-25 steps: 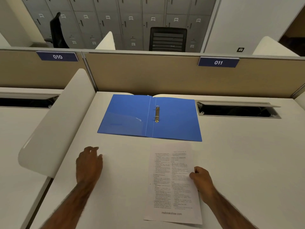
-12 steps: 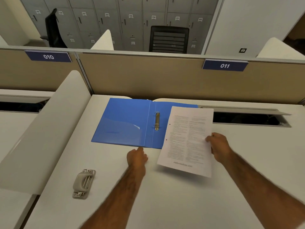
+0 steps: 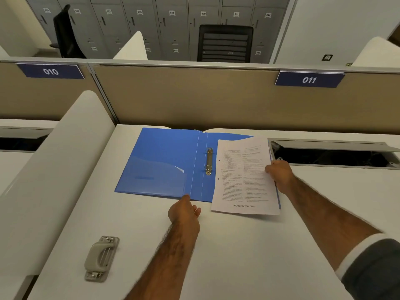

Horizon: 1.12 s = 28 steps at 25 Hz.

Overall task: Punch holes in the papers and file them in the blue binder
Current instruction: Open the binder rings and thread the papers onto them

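Observation:
The blue binder (image 3: 164, 163) lies open on the white desk, its metal ring mechanism (image 3: 208, 161) on the spine. My right hand (image 3: 280, 175) pinches the right edge of the printed papers (image 3: 242, 178), which hang over the binder's right cover with two punched holes along their left edge, just right of the rings. My left hand (image 3: 185, 211) rests on the desk with a finger touching the binder's front edge near the spine. A grey hole punch (image 3: 100, 257) lies at the desk's front left.
A beige partition (image 3: 194, 98) with a 011 label closes the desk's far side. An open cable tray (image 3: 331, 155) sits in the desk to the right of the binder. A white curved divider (image 3: 54, 169) borders the left side.
My right hand lifted the papers from the desk and carried them over the binder's right cover. My left hand moved from the punch area to the binder's front edge.

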Each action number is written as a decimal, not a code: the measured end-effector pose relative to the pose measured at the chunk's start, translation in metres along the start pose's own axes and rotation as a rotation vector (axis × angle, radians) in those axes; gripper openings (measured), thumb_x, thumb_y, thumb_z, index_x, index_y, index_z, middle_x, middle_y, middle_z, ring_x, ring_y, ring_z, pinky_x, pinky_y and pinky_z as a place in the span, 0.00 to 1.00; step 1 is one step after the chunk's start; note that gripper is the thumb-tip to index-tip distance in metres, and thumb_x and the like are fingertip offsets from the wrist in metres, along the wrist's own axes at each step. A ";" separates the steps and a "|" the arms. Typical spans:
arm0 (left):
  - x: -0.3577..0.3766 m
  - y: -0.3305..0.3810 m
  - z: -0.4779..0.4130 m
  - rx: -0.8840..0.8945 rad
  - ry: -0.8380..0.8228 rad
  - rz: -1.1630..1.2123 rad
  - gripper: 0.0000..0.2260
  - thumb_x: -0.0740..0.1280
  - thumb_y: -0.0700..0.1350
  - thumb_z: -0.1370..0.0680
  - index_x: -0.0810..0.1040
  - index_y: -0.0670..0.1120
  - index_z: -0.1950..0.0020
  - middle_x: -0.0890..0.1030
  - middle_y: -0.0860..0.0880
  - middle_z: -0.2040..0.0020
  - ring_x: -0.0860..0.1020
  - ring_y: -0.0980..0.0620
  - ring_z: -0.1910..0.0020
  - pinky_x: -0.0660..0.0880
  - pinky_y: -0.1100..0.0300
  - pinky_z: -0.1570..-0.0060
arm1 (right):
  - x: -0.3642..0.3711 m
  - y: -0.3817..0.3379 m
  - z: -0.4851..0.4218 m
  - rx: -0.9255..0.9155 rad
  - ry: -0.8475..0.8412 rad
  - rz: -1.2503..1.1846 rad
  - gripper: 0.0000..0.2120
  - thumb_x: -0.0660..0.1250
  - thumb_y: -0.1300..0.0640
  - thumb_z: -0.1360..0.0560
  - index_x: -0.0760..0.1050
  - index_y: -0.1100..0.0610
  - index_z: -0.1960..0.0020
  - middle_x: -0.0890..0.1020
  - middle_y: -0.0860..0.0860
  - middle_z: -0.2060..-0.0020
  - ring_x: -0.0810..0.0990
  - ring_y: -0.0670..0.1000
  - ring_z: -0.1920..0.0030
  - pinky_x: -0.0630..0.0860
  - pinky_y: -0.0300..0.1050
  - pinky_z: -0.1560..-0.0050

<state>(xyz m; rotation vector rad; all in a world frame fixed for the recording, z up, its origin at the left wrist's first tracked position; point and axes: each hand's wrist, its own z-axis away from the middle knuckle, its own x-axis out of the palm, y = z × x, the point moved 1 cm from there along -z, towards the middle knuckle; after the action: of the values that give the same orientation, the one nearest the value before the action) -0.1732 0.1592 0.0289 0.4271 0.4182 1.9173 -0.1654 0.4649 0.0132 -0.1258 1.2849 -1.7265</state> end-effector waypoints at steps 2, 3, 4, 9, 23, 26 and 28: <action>0.003 -0.001 -0.005 0.033 -0.005 -0.018 0.20 0.69 0.48 0.22 0.74 0.38 0.35 0.76 0.40 0.33 0.79 0.42 0.40 0.76 0.50 0.41 | 0.002 -0.002 0.002 -0.016 0.008 0.002 0.02 0.66 0.64 0.24 0.75 0.60 0.55 0.81 0.61 0.51 0.81 0.62 0.54 0.80 0.56 0.48; 0.005 -0.003 -0.006 0.075 -0.042 -0.013 0.19 0.69 0.47 0.22 0.74 0.38 0.35 0.76 0.40 0.32 0.78 0.41 0.37 0.75 0.49 0.39 | 0.002 0.000 -0.001 -0.012 0.009 0.007 0.04 0.65 0.65 0.24 0.75 0.60 0.57 0.81 0.62 0.51 0.81 0.62 0.54 0.79 0.54 0.51; 0.007 -0.006 -0.008 0.114 -0.072 0.011 0.17 0.69 0.47 0.22 0.75 0.39 0.37 0.76 0.39 0.33 0.77 0.41 0.36 0.75 0.49 0.38 | 0.003 0.001 -0.001 -0.009 0.008 0.003 0.04 0.65 0.65 0.23 0.74 0.60 0.57 0.80 0.61 0.52 0.80 0.62 0.55 0.78 0.53 0.52; 0.013 -0.006 -0.012 0.209 -0.293 0.190 0.16 0.67 0.41 0.20 0.72 0.42 0.33 0.79 0.38 0.37 0.80 0.40 0.43 0.78 0.47 0.45 | -0.002 0.003 0.001 0.018 0.000 -0.019 0.04 0.65 0.64 0.23 0.73 0.59 0.56 0.80 0.60 0.52 0.80 0.62 0.54 0.77 0.53 0.52; -0.054 -0.061 0.057 0.200 -0.264 0.182 0.11 0.62 0.38 0.18 0.73 0.39 0.36 0.81 0.39 0.43 0.82 0.40 0.51 0.83 0.55 0.59 | -0.052 0.037 0.079 -0.003 -0.137 -0.106 0.05 0.63 0.67 0.24 0.78 0.63 0.51 0.83 0.61 0.52 0.83 0.64 0.52 0.81 0.61 0.47; -0.081 -0.084 0.073 0.165 -0.222 0.156 0.11 0.63 0.39 0.18 0.73 0.40 0.37 0.81 0.39 0.43 0.82 0.39 0.49 0.84 0.56 0.60 | -0.064 0.055 0.099 0.003 -0.148 -0.105 0.06 0.63 0.68 0.25 0.78 0.66 0.50 0.83 0.64 0.51 0.83 0.65 0.51 0.81 0.61 0.48; -0.098 -0.101 0.084 0.140 -0.210 0.146 0.10 0.62 0.40 0.18 0.73 0.41 0.37 0.81 0.40 0.44 0.82 0.39 0.49 0.83 0.57 0.62 | -0.069 0.070 0.112 0.010 -0.130 -0.076 0.07 0.63 0.68 0.25 0.78 0.68 0.50 0.84 0.64 0.52 0.83 0.65 0.52 0.81 0.60 0.50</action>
<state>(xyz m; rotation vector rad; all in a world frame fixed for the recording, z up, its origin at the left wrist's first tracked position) -0.0171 0.1120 0.0443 0.7610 0.3924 1.9656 -0.0213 0.4372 0.0364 -0.2799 1.1890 -1.7586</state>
